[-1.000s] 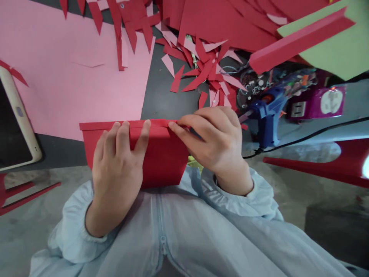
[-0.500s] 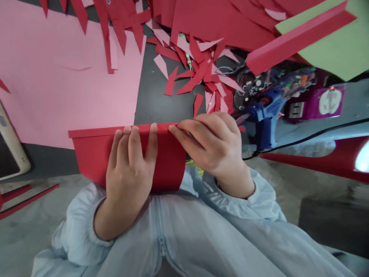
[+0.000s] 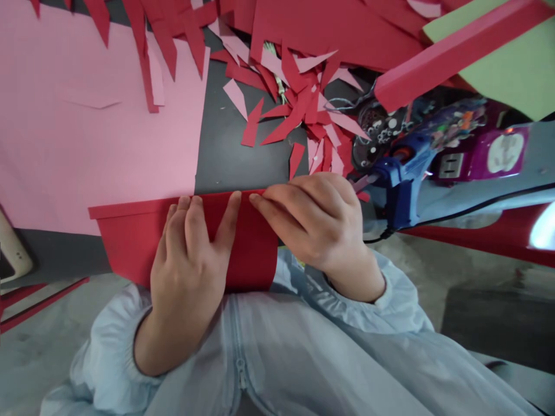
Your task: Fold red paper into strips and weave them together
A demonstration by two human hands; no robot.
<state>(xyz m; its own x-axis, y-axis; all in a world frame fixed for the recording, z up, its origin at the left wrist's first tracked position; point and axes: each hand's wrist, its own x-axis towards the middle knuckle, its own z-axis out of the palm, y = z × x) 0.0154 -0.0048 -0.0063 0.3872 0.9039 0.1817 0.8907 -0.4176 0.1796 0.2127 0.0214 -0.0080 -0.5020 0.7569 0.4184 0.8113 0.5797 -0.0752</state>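
The red sheet (image 3: 251, 248) overlaps the surface's (image 3: 238, 167) near edge, its far rim folded. The left hand (image 3: 186, 277) lies over it, grip wide, fingertips on the fold (image 3: 130, 208); the right hand (image 3: 321, 222) pinches the fold near its right end. Dark surface shows between the pink sheet (image 3: 99, 144) and cut scraps (image 3: 299, 111).

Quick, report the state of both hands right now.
Left hand: fingers laid over the red paper at its folded edge; whether it grips underneath cannot be told.
Right hand: closed, pinching that folded edge.

Pale blue zip-front jacket (image 3: 312, 352)
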